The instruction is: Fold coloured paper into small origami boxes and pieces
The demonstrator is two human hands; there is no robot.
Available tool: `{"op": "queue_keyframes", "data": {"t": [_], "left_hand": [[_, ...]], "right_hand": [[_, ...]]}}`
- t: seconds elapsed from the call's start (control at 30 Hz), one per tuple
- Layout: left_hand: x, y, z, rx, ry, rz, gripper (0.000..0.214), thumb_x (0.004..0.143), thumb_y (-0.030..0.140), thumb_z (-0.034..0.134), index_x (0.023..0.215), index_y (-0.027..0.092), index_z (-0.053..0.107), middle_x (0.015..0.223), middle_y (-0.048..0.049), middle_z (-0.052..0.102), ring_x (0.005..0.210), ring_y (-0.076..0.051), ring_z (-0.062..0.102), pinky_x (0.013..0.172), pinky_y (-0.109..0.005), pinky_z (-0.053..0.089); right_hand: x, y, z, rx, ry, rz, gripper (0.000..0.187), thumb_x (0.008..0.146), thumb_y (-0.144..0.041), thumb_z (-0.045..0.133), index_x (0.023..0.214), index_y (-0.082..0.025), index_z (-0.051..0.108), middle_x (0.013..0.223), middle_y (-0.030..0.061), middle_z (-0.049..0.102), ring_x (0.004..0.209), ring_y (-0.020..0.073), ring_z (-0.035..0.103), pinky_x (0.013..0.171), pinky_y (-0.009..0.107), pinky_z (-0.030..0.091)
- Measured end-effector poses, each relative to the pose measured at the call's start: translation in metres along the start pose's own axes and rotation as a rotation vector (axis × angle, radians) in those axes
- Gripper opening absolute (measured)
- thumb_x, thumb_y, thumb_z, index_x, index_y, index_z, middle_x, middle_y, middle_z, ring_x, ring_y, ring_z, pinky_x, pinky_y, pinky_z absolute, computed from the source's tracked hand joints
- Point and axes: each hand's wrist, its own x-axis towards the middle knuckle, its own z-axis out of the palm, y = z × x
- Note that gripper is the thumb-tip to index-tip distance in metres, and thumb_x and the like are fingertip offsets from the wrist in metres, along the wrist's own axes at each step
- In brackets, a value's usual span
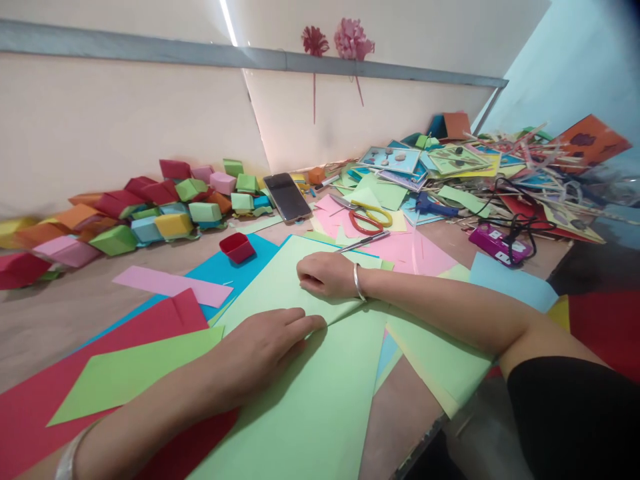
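A large light green paper sheet (320,393) lies in front of me, folded over along a slanting crease. My left hand (265,347) lies flat on it, fingers stretched out and pressing the fold's edge. My right hand (323,275) rests farther back on the folded green part, fingers curled under and pressed down; a silver bangle (358,281) circles that wrist. Neither hand has anything lifted off the table.
Red (30,407), blue (225,270) and pink (173,285) sheets lie around. Several folded paper boxes (145,223) line the wall at left, with one red box (237,247) apart. A phone (287,197), scissors (365,217), a pen (363,242) and a craft pile (500,180) crowd the back right.
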Motion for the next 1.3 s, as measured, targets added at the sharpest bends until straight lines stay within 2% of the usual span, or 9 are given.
{"op": "queue_keyframes", "data": {"t": [0.17,0.33,0.4,0.47,0.6,0.73,0.87,1.1,1.3], "left_hand": [[0.007,0.001,0.001,0.117,-0.067,-0.007,0.04,0.099,0.022,0.033,0.131,0.03,0.055,0.085,-0.0011,0.064,0.07,-0.016,0.064,0.057,-0.025,0.041],[0.016,0.005,0.002,0.345,-0.171,-0.038,0.051,0.096,0.016,0.034,0.141,0.039,0.043,0.079,0.0003,0.064,0.062,-0.017,0.062,0.051,-0.025,0.033],[0.019,0.007,0.002,0.421,-0.187,-0.011,0.052,0.095,0.015,0.035,0.142,0.037,0.041,0.075,0.0006,0.063,0.059,-0.018,0.06,0.05,-0.026,0.032],[0.021,0.01,0.003,0.467,-0.148,0.053,0.05,0.094,0.013,0.034,0.139,0.032,0.045,0.075,-0.0001,0.062,0.061,-0.018,0.059,0.052,-0.028,0.034],[0.026,0.015,0.005,0.456,-0.048,0.178,0.039,0.096,0.012,0.031,0.126,0.02,0.054,0.085,-0.0034,0.062,0.072,-0.019,0.059,0.06,-0.029,0.041],[0.03,0.017,0.006,0.443,-0.092,0.223,0.037,0.096,0.011,0.032,0.127,0.015,0.052,0.087,-0.0043,0.064,0.076,-0.019,0.061,0.061,-0.028,0.045],[0.036,0.019,0.005,0.419,-0.103,0.159,0.035,0.1,0.021,0.034,0.129,0.019,0.052,0.084,-0.0021,0.063,0.069,-0.017,0.062,0.057,-0.028,0.046],[0.052,0.032,0.004,0.385,-0.173,0.052,0.046,0.099,0.032,0.037,0.145,0.028,0.04,0.098,-0.0055,0.065,0.075,-0.022,0.067,0.055,-0.029,0.047],[0.044,0.038,0.01,0.395,-0.152,0.041,0.046,0.1,0.032,0.034,0.146,0.028,0.037,0.093,-0.0053,0.062,0.068,-0.02,0.062,0.052,-0.028,0.044]], "right_hand": [[-0.001,-0.002,-0.002,-0.002,0.0,0.003,0.014,0.094,-0.02,0.048,0.086,-0.016,0.058,0.088,0.0066,0.065,0.081,0.0182,0.052,0.063,0.029,0.029],[-0.001,-0.004,-0.005,-0.001,-0.02,0.014,0.019,0.097,-0.024,0.044,0.087,-0.016,0.057,0.09,0.0066,0.065,0.08,0.0179,0.052,0.061,0.029,0.028],[-0.001,-0.005,-0.006,-0.001,-0.038,0.022,0.021,0.098,-0.024,0.041,0.087,-0.016,0.057,0.09,0.0067,0.065,0.08,0.0179,0.052,0.06,0.029,0.027],[-0.001,-0.006,-0.007,0.002,-0.049,0.015,0.02,0.098,-0.024,0.041,0.088,-0.016,0.057,0.091,0.0067,0.065,0.08,0.0178,0.052,0.06,0.029,0.028],[-0.001,-0.005,-0.008,0.011,-0.039,0.001,0.019,0.098,-0.023,0.041,0.089,-0.016,0.056,0.092,0.0069,0.065,0.078,0.0174,0.051,0.06,0.029,0.028],[-0.001,-0.005,-0.007,0.025,-0.029,-0.003,0.018,0.097,-0.022,0.042,0.09,-0.016,0.057,0.093,0.0068,0.065,0.078,0.0172,0.053,0.06,0.029,0.029],[-0.001,-0.005,-0.006,0.018,-0.032,0.001,0.02,0.098,-0.021,0.04,0.089,-0.016,0.057,0.095,0.0067,0.066,0.078,0.017,0.054,0.058,0.029,0.03],[0.0,-0.006,-0.009,-0.021,-0.056,-0.004,0.017,0.096,-0.019,0.041,0.091,-0.016,0.057,0.095,0.0059,0.066,0.077,0.0164,0.055,0.056,0.029,0.028],[-0.002,-0.007,-0.01,-0.032,-0.054,-0.012,0.019,0.098,-0.021,0.039,0.094,-0.015,0.057,0.099,0.0074,0.067,0.083,0.0179,0.058,0.057,0.029,0.03]]}}
